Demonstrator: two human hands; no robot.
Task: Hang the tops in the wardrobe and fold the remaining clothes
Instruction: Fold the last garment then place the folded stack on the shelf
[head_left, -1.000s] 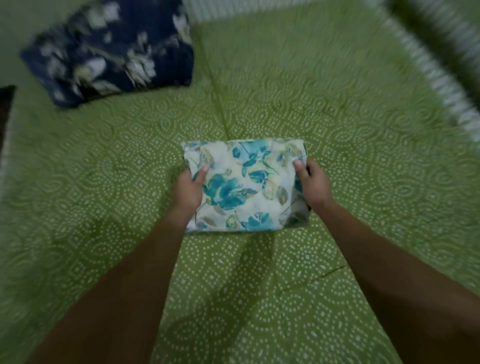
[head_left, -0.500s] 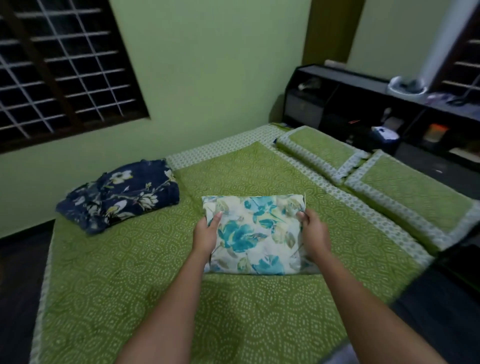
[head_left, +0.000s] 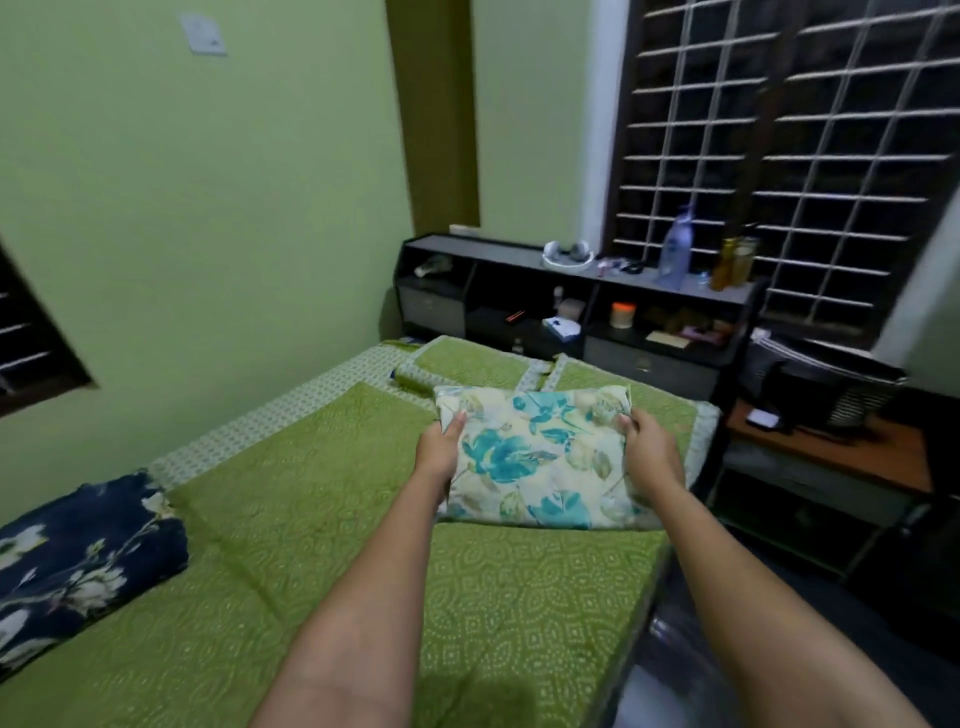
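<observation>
- Two bare forearms reach forward over a bed (head_left: 291, 519) covered in a green quilted spread with a pale dotted pattern.
- The left hand (head_left: 440, 451) and right hand (head_left: 652, 448) grip opposite side edges of a folded floral cloth (head_left: 535, 457), cream with teal blossoms, a soft rectangular bundle.
- Each thumb lies on top; the fingers curl beneath, clamped on the cloth.
- A navy floral folded garment (head_left: 78, 561) lies well apart at the bed's left.
- Beyond, green pillows (head_left: 478, 364), then a dark shelf unit (head_left: 571, 301).

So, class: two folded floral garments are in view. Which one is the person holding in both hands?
The cream one with teal flowers, gripped by the left hand and right hand. The navy floral one lies untouched on the bed.
</observation>
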